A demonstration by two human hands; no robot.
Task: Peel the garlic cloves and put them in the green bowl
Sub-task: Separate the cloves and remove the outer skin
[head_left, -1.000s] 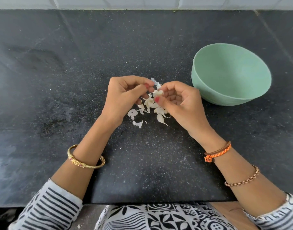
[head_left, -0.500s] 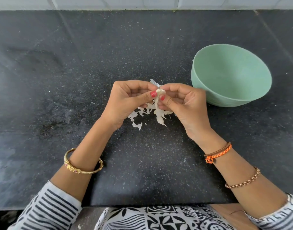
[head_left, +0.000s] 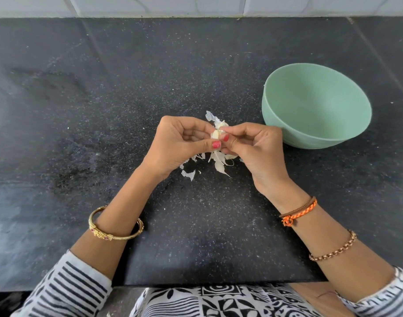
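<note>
I see both hands up over the middle of the black table (head_left: 104,110), meeting thumb to thumb. Left hand (head_left: 180,145) has fingers curled, thumb & forefinger pinching the garlic clove (head_left: 217,134) from its left side. Right hand (head_left: 255,147) also curled, pinching the same clove from the right w/ thumb tip pressed next to the left thumb. Clove sits between the fingertips of both hands, off the table, pale yellowish flesh partly bare; a papery bit of skin (head_left: 211,116) sticks up behind it. Can't tell how much skin is left on the far side.

Under & just below the hands lies a small heap of white peels (head_left: 218,164) on the table, w/ a loose scrap (head_left: 189,174) a bit to the left of it.

Green bowl (head_left: 292,131) stands upright on the table to the right of the hands, near the right hand but not touching. From what I see of the inside, no cloves in it.

Gold bangle (head_left: 114,235) on left wrist; orange cord band (head_left: 298,212) & chain bracelet (head_left: 333,250) on right forearm. Striped sleeves (head_left: 68,289) at the bottom edge, white tiles (head_left: 150,5) along the back.
</note>
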